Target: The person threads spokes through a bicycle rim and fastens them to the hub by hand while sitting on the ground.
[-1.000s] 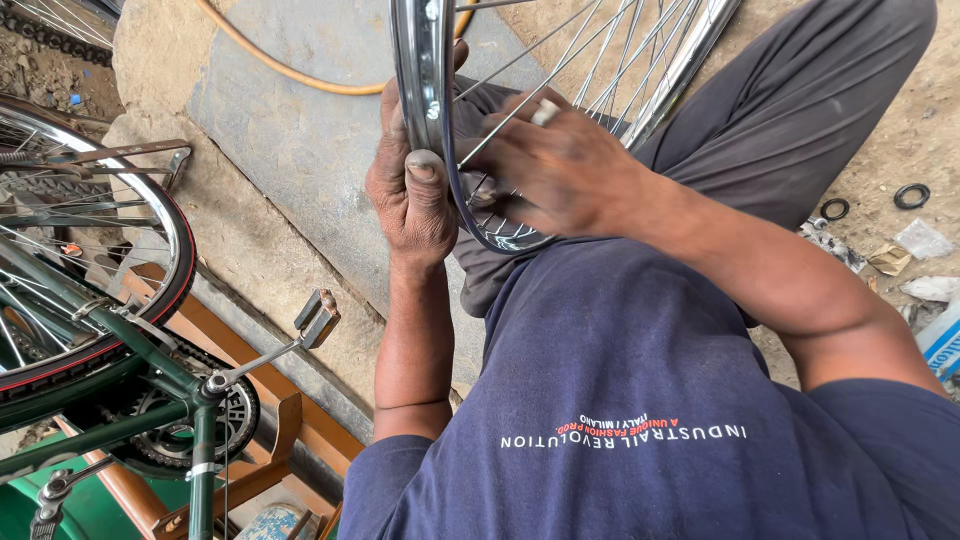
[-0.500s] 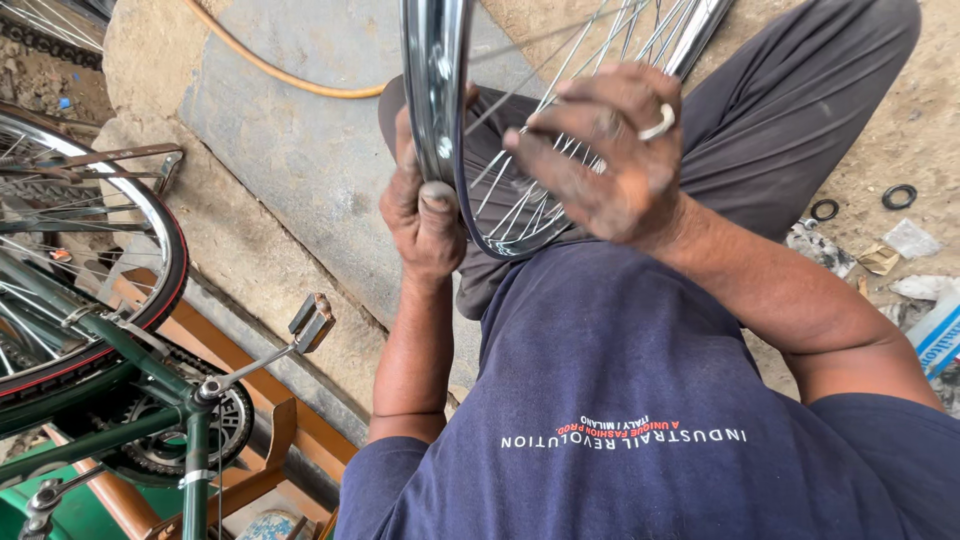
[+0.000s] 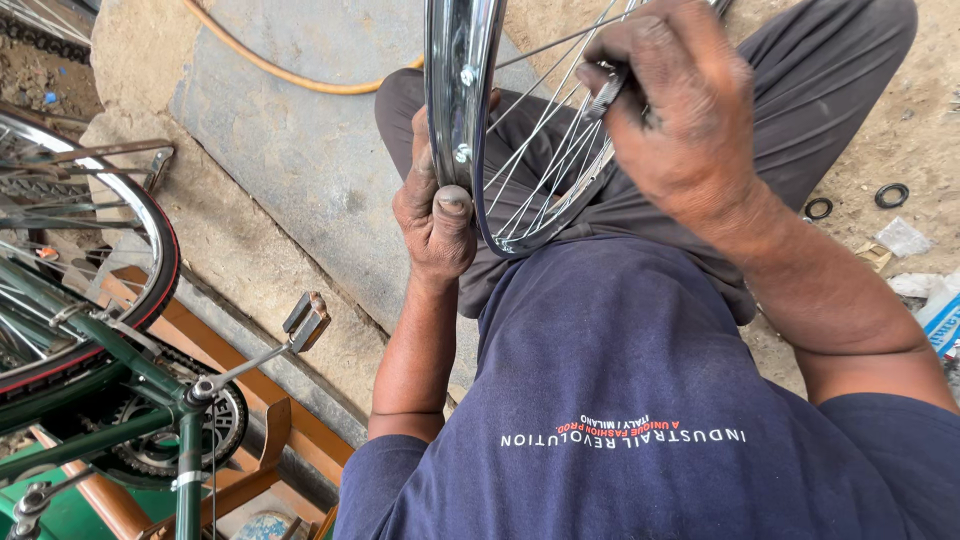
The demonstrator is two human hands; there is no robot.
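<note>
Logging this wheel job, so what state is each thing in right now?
Wheel rim: bare, no tyre, upright.
Left hand: closed on the rim's lower edge.
Right hand: among the spokes, pinching a small metal tool.
Green bicycle: parked at the left, pedal raised.
</note>
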